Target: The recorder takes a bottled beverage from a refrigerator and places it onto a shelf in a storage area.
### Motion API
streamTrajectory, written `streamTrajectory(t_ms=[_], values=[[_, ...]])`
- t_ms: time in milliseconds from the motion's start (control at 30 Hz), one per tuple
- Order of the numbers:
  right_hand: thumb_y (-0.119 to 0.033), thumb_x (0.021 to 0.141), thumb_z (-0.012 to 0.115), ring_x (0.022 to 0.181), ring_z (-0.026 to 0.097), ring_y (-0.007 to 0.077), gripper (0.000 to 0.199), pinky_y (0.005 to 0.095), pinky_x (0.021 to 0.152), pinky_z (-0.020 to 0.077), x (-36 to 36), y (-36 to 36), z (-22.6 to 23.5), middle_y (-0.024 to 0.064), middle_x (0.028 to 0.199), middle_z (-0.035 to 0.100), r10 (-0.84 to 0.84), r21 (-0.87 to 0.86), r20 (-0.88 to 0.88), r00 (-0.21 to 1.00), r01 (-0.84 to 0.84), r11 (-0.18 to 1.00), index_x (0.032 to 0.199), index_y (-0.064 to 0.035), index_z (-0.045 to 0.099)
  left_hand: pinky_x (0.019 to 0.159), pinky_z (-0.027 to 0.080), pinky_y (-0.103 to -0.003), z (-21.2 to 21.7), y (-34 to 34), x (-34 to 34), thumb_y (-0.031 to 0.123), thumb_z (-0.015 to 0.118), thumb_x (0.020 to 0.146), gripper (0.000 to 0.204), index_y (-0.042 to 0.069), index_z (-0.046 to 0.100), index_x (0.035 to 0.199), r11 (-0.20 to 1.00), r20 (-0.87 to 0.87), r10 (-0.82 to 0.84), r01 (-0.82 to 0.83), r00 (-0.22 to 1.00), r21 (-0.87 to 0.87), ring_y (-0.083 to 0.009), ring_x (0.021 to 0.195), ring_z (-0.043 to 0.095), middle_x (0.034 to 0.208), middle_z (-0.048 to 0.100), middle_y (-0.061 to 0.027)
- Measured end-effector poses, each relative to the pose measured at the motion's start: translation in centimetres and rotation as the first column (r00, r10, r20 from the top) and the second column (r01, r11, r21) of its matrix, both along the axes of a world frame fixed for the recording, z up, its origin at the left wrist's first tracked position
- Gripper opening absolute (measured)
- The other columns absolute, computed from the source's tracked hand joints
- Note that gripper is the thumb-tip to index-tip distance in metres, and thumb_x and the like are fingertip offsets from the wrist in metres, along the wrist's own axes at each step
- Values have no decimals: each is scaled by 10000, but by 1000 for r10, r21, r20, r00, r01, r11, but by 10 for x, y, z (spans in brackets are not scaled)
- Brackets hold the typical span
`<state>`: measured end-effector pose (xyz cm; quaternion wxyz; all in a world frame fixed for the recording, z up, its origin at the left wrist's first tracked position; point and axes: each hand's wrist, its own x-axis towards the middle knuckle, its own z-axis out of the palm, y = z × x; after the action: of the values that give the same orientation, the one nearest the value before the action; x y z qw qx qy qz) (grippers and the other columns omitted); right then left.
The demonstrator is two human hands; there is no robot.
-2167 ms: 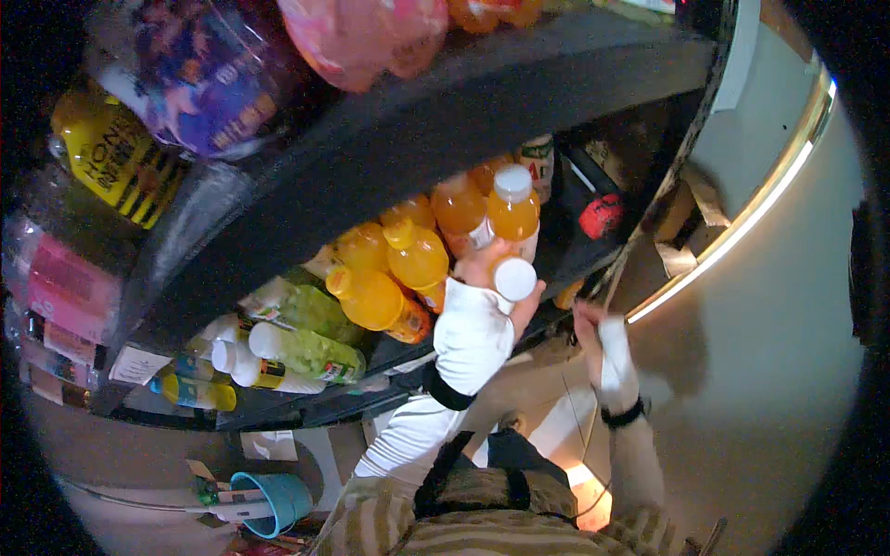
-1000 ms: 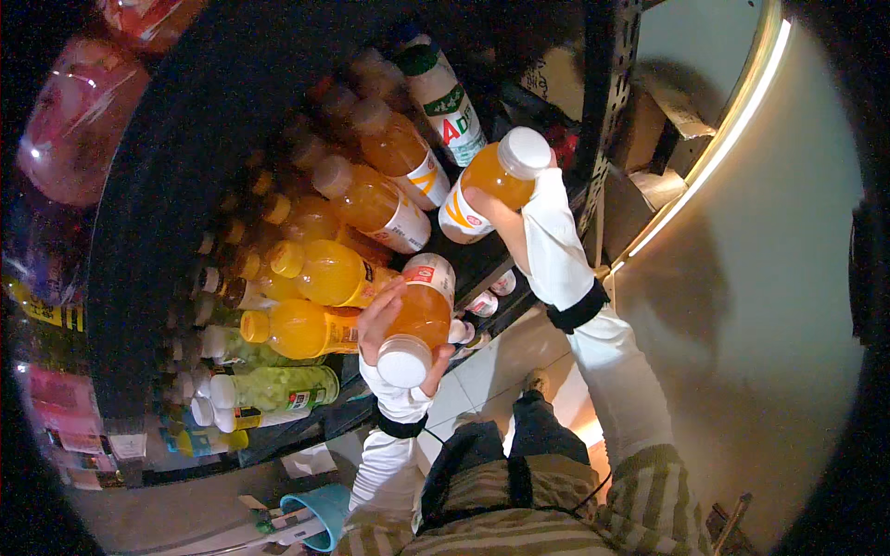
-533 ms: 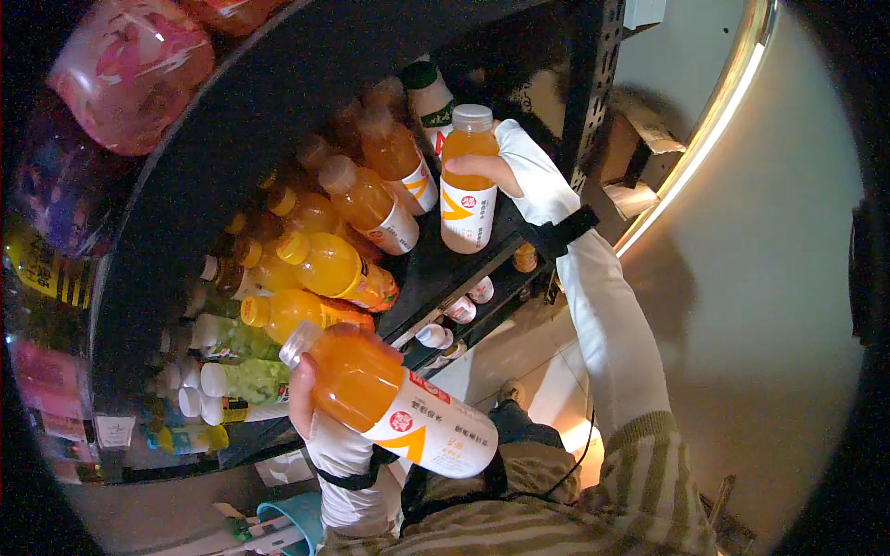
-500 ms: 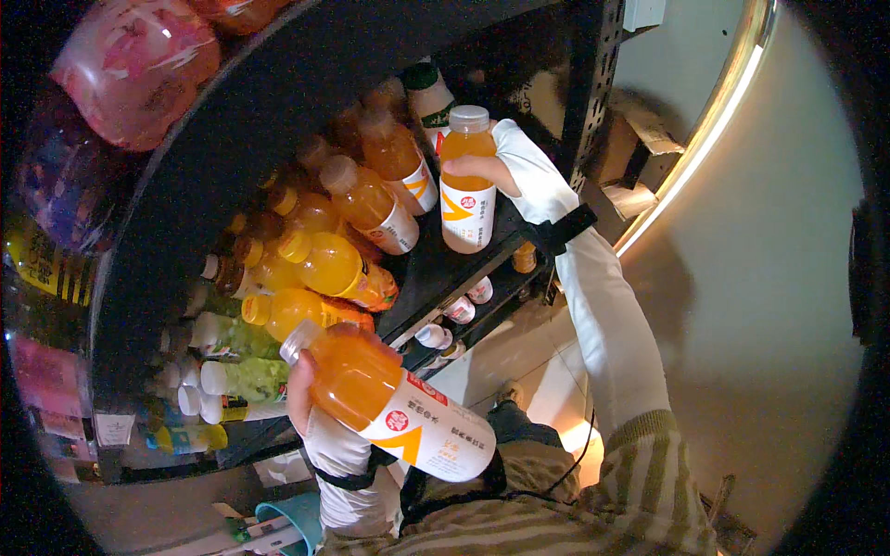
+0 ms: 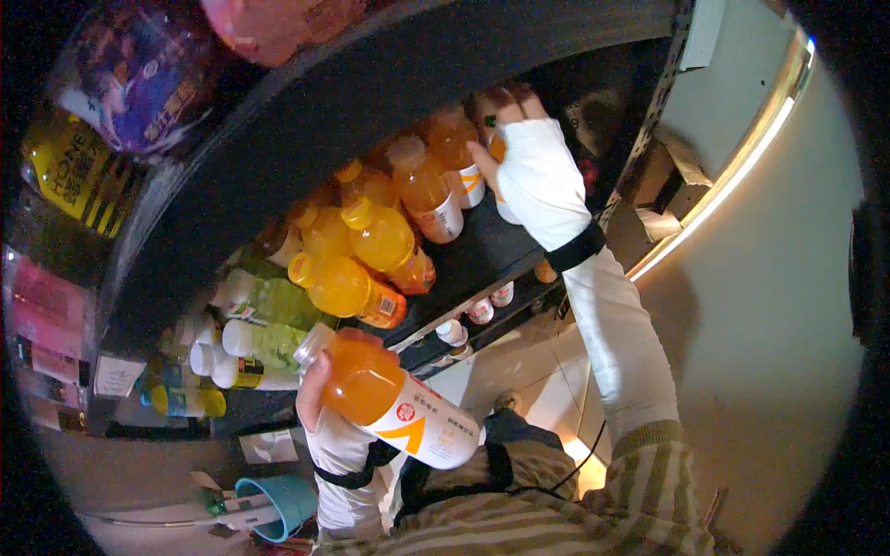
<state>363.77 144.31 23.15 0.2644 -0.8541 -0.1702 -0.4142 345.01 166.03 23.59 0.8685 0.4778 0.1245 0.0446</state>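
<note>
My left hand (image 5: 317, 382) is wrapped around the neck end of a large orange drink bottle (image 5: 362, 375), which has a clear cap and a white label. The bottle lies tilted in front of my body, its base toward the lower right. Deep on the shelf, my right hand (image 5: 521, 139) is closed around a similar bottle (image 5: 506, 209), with the thumb on its near side. The hand and white sleeve hide most of that bottle. To its left stand a matching bottle (image 5: 456, 148) and another (image 5: 426, 190) at the shelf's front.
The black shelf (image 5: 505, 264) also holds yellow-orange bottles (image 5: 382, 236), green bottles (image 5: 273, 301) and white-capped ones. Small containers (image 5: 480, 310) sit on a lower shelf. Packaged goods (image 5: 139, 74) fill the upper left. A blue bucket (image 5: 295, 500) stands lower left, cardboard boxes (image 5: 672, 171) right.
My right hand has moved farther back into the shelf with its bottle. My left hand still holds its bottle. The view has shifted, so the shelf appears farther right.
</note>
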Motion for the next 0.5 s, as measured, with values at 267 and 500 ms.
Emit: streamTrajectory(t_ms=[267, 500], values=[[-203, 771, 534, 790, 513, 387, 245, 439, 719, 426, 13, 54, -10, 205, 831, 538, 380, -86, -187, 906, -401, 912, 888, 13, 533, 761, 474, -388, 7, -12, -5, 353, 537, 770, 478, -27, 477, 1054, 998, -19, -47, 48, 999, 29, -287, 907, 567, 962, 556, -176], [-62, 674, 690, 908, 556, 272, 368, 345, 806, 437, -35, 35, -49, 150, 968, 561, 368, 598, 66, 928, -332, 730, 987, -19, 499, 803, 450, -409, 0, 1, -25, 333, 568, 740, 473, -13, 484, 1051, 997, -122, -65, 60, 990, -48, -306, 917, 554, 967, 550, -183]])
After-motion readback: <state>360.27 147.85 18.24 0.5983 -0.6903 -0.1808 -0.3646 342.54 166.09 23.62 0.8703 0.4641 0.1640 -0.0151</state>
